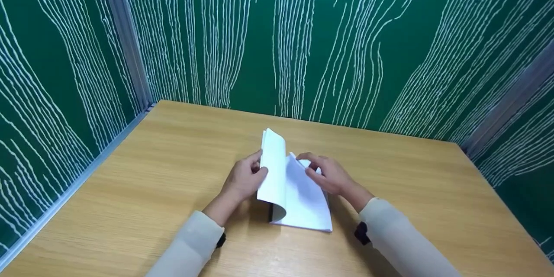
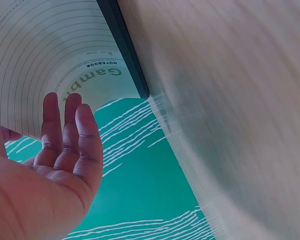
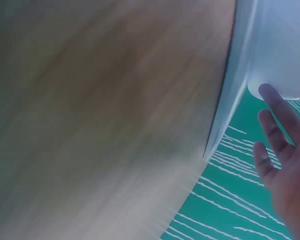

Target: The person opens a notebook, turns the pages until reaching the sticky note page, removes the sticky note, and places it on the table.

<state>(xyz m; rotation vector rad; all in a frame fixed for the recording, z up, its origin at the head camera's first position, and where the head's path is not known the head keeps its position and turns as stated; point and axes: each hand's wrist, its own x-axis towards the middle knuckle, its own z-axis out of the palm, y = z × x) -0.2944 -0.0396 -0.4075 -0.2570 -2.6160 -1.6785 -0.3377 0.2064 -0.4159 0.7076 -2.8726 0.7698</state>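
An open notebook rests on the table, its right-hand page white and plain-looking in the head view. My left hand pinches a raised bundle of pages, thumb in front and fingers behind, so the bundle curves up from the spine. In the left wrist view, the lined underside shows the printed word "NOTEBOOK", and a dark spine strip runs beside it. At the notebook's upper right, my right hand pinches a page's lifted corner between thumb and forefinger. The right wrist view shows its other fingers spread below the page.
The wooden table extends around the notebook on all sides. Green panels with wavy white lines stand behind it and at both sides, joined by grey posts. Dark bands show at the sleeve cuffs.
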